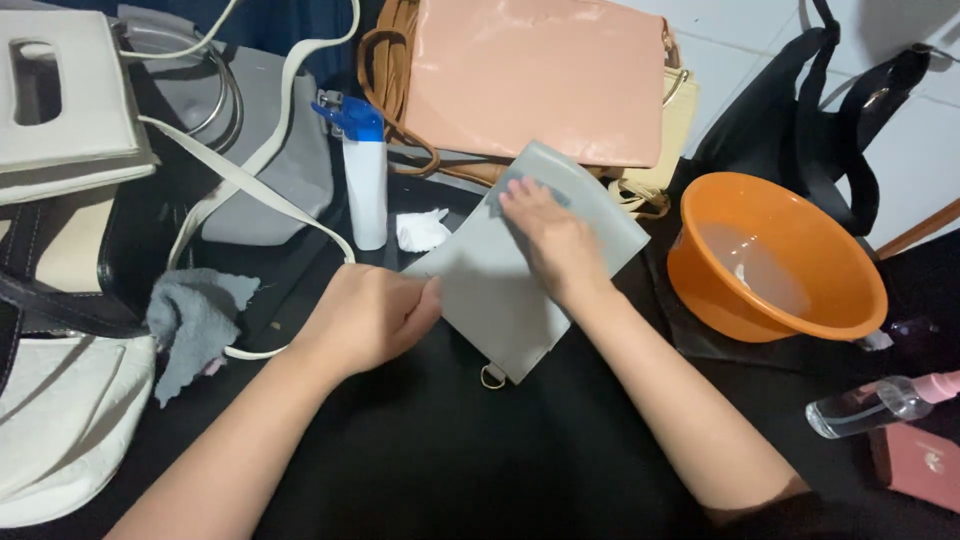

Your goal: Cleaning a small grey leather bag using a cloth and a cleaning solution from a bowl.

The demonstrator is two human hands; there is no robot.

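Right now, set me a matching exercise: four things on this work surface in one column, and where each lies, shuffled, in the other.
Things:
1. grey flat bag
2. orange bowl
3. spray bottle with blue top
4. grey cloth

Places:
A. upright, behind the left hand
B. crumpled, left of the left hand
C. under the right hand, its edge held by the left hand
D. right of the right forearm

Pairs: 1-C, 2-D, 3-A, 4-B
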